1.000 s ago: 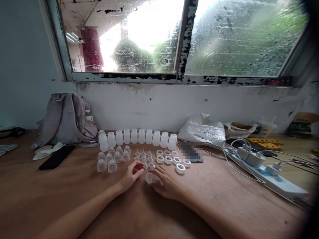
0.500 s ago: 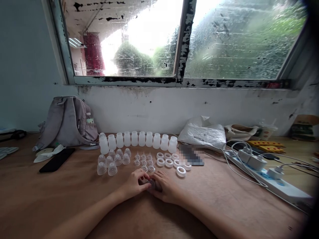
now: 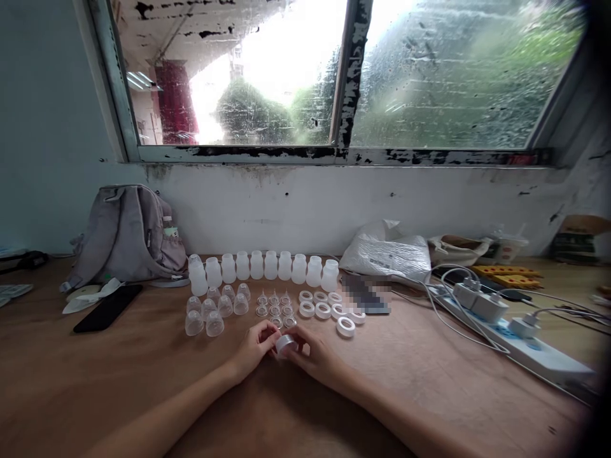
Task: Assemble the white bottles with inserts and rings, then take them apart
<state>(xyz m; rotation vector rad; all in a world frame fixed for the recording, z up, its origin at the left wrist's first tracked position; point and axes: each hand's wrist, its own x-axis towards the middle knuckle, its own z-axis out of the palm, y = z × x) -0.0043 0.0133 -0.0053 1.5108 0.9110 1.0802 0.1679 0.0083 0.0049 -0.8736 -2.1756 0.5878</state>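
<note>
Between my hands, near the table's middle, is a white ring point(image 3: 286, 345). My right hand point(image 3: 312, 353) grips its right side with thumb and fingers. The fingertips of my left hand point(image 3: 256, 350) pinch at its left edge. Whether a clear nipple sits inside the ring is too small to tell. Just beyond the hands stand several clear nipples point(image 3: 274, 310). To their right lie several white rings point(image 3: 346, 327), to their left several clear domed caps point(image 3: 214, 324). Behind them frosted bottles point(image 3: 270, 264) stand in a row, the leftmost with a cap on top.
A grey backpack point(image 3: 126, 235) and a black phone point(image 3: 107, 308) are at the left. At the back right lies a silver bag point(image 3: 389, 254). A white power strip point(image 3: 548, 360) with plugs and cables runs along the right. A blurred dark object is beside the rings.
The white ring between my hands has turned up into view. My right hand's fingers have shifted onto its side, and my left hand has drawn back slightly to the left.
</note>
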